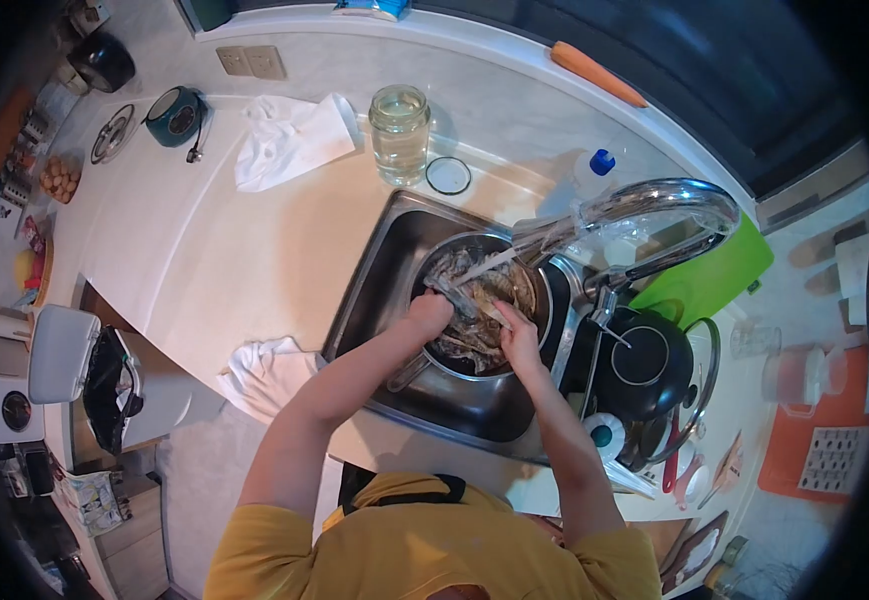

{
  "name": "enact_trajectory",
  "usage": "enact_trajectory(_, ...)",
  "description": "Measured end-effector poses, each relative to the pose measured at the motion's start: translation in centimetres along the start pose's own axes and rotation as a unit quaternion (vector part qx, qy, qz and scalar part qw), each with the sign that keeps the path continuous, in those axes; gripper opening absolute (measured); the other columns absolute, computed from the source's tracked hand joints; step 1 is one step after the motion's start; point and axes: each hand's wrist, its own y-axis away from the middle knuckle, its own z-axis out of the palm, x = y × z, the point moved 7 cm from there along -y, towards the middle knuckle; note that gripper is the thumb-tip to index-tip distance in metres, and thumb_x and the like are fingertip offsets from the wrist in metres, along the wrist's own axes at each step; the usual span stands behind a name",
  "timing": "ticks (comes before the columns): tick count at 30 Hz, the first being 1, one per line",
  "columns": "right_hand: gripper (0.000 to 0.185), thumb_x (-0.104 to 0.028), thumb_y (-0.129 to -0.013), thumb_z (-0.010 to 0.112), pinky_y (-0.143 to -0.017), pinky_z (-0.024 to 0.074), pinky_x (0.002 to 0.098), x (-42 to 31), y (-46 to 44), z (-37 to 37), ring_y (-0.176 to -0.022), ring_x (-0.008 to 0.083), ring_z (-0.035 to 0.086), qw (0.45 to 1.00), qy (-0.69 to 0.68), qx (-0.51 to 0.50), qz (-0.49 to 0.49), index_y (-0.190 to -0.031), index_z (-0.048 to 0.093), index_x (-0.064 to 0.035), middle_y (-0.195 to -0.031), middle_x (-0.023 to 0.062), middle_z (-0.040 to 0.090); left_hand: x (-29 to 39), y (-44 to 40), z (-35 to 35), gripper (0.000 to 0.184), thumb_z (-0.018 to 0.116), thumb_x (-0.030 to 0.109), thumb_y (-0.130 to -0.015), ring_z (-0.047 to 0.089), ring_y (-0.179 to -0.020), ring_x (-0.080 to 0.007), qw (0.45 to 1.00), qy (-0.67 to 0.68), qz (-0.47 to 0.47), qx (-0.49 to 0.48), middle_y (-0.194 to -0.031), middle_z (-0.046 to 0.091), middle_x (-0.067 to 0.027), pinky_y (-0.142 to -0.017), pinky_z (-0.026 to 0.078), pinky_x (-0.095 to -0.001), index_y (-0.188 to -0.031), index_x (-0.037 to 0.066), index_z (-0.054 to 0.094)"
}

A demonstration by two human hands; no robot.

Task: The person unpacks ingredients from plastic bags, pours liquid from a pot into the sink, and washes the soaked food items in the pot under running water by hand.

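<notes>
A metal pan (539, 310) with a handle sits in the steel sink (369, 265). It holds a heap of wet, grey-brown food (479, 345) with ragged edges, whose kind I cannot make out. From the chrome faucet (689, 200), water runs down into the pan. My left hand (432, 314) is closed at the pan's left side, against a greyish piece under the stream. On the right, my right hand (518, 335) pinches a pale yellowish piece of the food. The fingertips of both hands are partly hidden.
Behind the sink stand a glass jar (400, 135) and its lid (448, 176). White cloths (294, 140) lie on the counter. A black wok (642, 362), a glass lid and a green cutting board (719, 270) crowd the right side. A carrot (597, 73) rests on the sill.
</notes>
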Motion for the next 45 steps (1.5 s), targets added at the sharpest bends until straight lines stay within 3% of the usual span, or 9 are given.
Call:
enact_trajectory(3, 0.049, 0.012, -0.067, 0.047, -0.088, 0.0447, 0.0351, -0.5, 0.3, -0.7, -0.102, 0.0333, 0.056, 1.0, 0.009, 0.014, 0.018, -0.113, 0.056, -0.0037, -0.109, 0.0175, 0.058, 1.3, 2.8, -2.8, 0.019, 0.051, 0.013, -0.077, 0.059, -0.092, -0.0314, 0.99, -0.089, 0.083, 0.071, -0.092, 0.064, -0.0143, -0.08, 0.047, -0.0391, -0.085, 0.003, 0.066)
enact_trajectory(6, 0.05, 0.012, -0.067, 0.047, -0.088, 0.0448, 0.0352, -0.9, 0.5, -1.1, -0.101, 0.0331, 0.056, 0.999, -0.002, 0.042, 0.012, -0.113, 0.056, -0.0045, -0.109, 0.017, 0.058, 2.0, 4.4, -1.8, 0.018, 0.051, 0.011, -0.077, 0.059, -0.09, -0.0328, 0.99, -0.076, 0.102, -0.06, -0.092, 0.064, -0.0151, -0.082, 0.046, -0.0435, -0.085, 0.004, 0.066)
enact_trajectory(15, 0.051, 0.013, -0.067, 0.046, -0.087, 0.0447, 0.0325, -0.2, 0.6, -1.3, -0.103, 0.0295, 0.057, 0.996, -0.05, 0.062, 0.042, -0.114, 0.056, -0.0032, -0.109, 0.0166, 0.059, 0.1, -2.1, 1.9, 0.061, 0.053, -0.002, -0.073, 0.054, -0.105, -0.0317, 0.964, 0.239, 0.112, -0.031, -0.113, 0.057, -0.0196, -0.092, 0.041, -0.0392, -0.129, 0.024, 0.047)
enact_trajectory(18, 0.049, 0.013, -0.067, 0.042, -0.088, 0.043, 0.0285, 1.4, 1.0, -0.9, -0.102, 0.0221, 0.058, 0.977, -0.174, 0.086, 0.091, -0.112, 0.056, 0.0007, -0.107, 0.0142, 0.061, 0.2, -2.9, 0.4, 0.062, 0.053, -0.005, -0.075, 0.058, -0.099, -0.0288, 0.951, 0.222, 0.181, 0.12, -0.114, 0.058, -0.0173, -0.093, 0.04, -0.0345, -0.128, 0.026, 0.049)
enact_trajectory(20, 0.05, 0.014, -0.066, 0.042, -0.088, 0.0428, 0.0281, -0.2, 1.0, -1.2, -0.102, 0.0219, 0.058, 0.988, -0.135, 0.058, 0.037, -0.112, 0.056, 0.001, -0.107, 0.0139, 0.061, -0.4, -2.7, 0.9, 0.051, 0.055, 0.003, -0.08, 0.059, -0.093, -0.0233, 0.848, 0.519, 0.016, -0.105, -0.121, 0.054, -0.0161, -0.087, 0.042, -0.032, -0.128, 0.019, 0.049)
enact_trajectory(26, 0.048, 0.013, -0.065, 0.047, -0.086, 0.0463, 0.0363, -5.6, 0.1, 3.8, -0.096, 0.0315, 0.059, 0.99, -0.049, -0.108, -0.077, -0.107, 0.06, -0.0054, -0.103, 0.0156, 0.06, -1.5, -7.1, 3.8, 0.047, 0.038, 0.041, -0.092, 0.055, -0.086, -0.0184, 0.561, 0.814, 0.001, -0.152, -0.124, 0.05, -0.0155, -0.075, 0.042, -0.0285, -0.113, 0.005, 0.06)
enact_trajectory(34, 0.028, -0.002, -0.075, 0.051, -0.081, 0.0436, 0.046, -1.9, -0.6, 9.0, -0.099, 0.0362, 0.051, 0.978, 0.141, -0.137, -0.072, -0.1, 0.062, -0.0084, -0.102, 0.0168, 0.054, -4.0, -1.9, -2.7, 0.033, 0.06, 0.034, -0.081, 0.061, -0.081, -0.0216, 0.853, 0.518, -0.061, -0.012, -0.105, 0.064, -0.0126, -0.07, 0.047, -0.034, -0.102, 0.009, 0.066)
enact_trajectory(36, 0.023, -0.007, -0.075, 0.053, -0.078, 0.0408, 0.045, -1.3, -2.1, 9.8, -0.095, 0.0359, 0.047, 0.957, 0.264, -0.111, -0.048, -0.096, 0.061, -0.0072, -0.096, 0.0164, 0.05, -2.1, 0.7, -5.8, 0.033, 0.07, 0.021, -0.069, 0.064, -0.079, -0.0244, 0.953, 0.266, 0.134, 0.054, -0.087, 0.066, -0.0156, -0.072, 0.048, -0.035, -0.099, 0.007, 0.067)
enact_trajectory(45, 0.027, -0.02, -0.078, 0.061, -0.078, 0.0441, 0.0411, -2.5, -2.4, 6.2, -0.092, 0.0344, 0.054, 0.975, 0.153, -0.154, -0.049, -0.101, 0.064, -0.007, -0.098, 0.0175, 0.055, -0.1, 1.8, -3.2, 0.015, 0.053, 0.012, -0.074, 0.064, -0.072, -0.0303, 0.989, 0.027, 0.078, 0.121, -0.075, 0.064, -0.0158, -0.064, 0.052, -0.0399, -0.075, 0.003, 0.065)
